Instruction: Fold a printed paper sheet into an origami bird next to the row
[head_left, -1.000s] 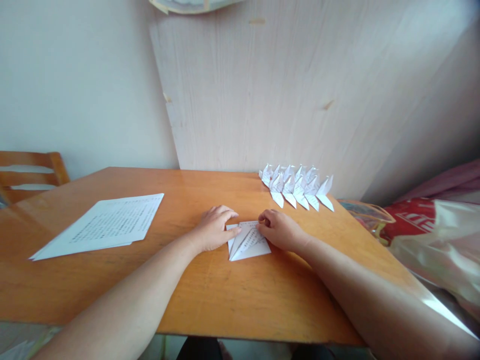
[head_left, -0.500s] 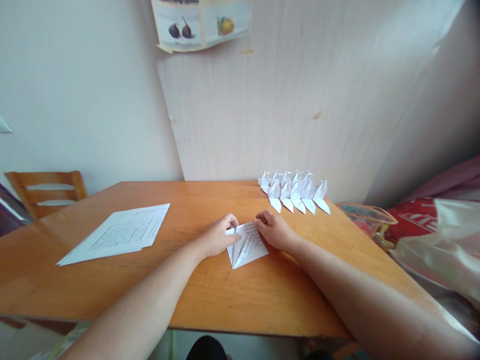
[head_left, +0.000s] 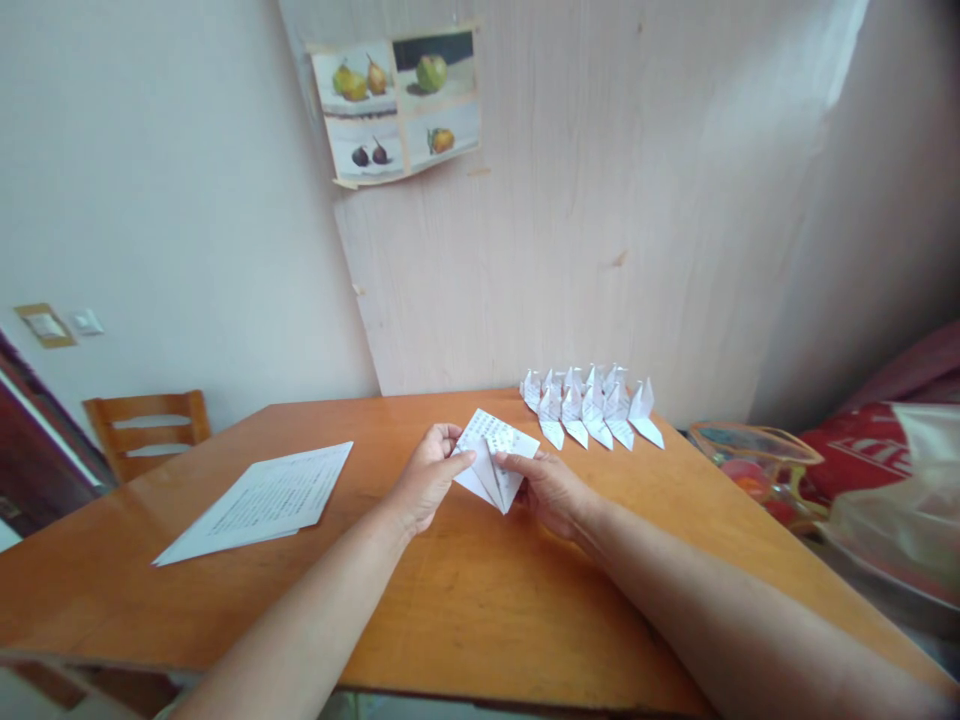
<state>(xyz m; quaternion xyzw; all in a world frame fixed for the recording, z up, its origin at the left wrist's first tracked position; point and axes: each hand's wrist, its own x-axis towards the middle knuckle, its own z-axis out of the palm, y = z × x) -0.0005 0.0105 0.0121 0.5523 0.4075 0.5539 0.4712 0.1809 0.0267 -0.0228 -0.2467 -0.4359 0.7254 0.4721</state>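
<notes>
A partly folded sheet of printed white paper [head_left: 495, 455] is lifted off the orange wooden table [head_left: 465, 600], tilted up toward me. My left hand [head_left: 427, 480] pinches its left edge with thumb and fingers. My right hand [head_left: 547, 490] grips its lower right part from beneath, thumb on top. Both hands are closed on the paper near the table's middle.
Several finished folded paper figures [head_left: 592, 405] stand in rows at the table's back right. A stack of printed sheets [head_left: 262, 500] lies at the left. A wooden chair [head_left: 146, 425] stands behind the left end. Plastic bags [head_left: 862, 490] lie off the right edge. A fruit picture [head_left: 397, 100] hangs on the wall panel.
The folded paper lay flat on the table under both hands; now both hands have lifted it and tilted it up. The view has also tipped upward.
</notes>
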